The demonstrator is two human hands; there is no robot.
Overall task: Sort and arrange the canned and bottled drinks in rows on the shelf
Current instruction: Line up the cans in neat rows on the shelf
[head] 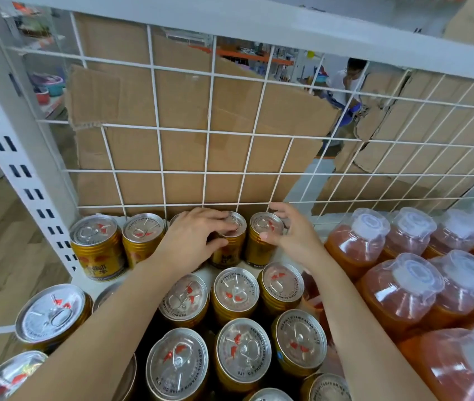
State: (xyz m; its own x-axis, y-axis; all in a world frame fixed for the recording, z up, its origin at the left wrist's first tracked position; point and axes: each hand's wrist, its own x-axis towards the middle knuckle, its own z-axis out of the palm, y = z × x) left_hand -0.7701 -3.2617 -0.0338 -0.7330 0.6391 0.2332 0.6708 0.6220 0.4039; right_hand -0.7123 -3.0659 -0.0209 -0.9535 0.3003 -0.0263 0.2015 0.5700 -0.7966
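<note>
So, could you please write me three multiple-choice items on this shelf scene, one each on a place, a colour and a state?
1. Where do the orange plastic bottles stand relative to the gold metal cans? A) to their left B) to their right C) on top of them
2. What colour is the wire grid panel behind the cans? A) white B) black C) red
3. What is the left hand doing? A) hanging idle B) lifting a bottle C) gripping a back-row can

1 B: the bottles fill the shelf's right side. 2 A: white wires against brown cardboard. 3 C: thumb and fingers curl round that can.
</note>
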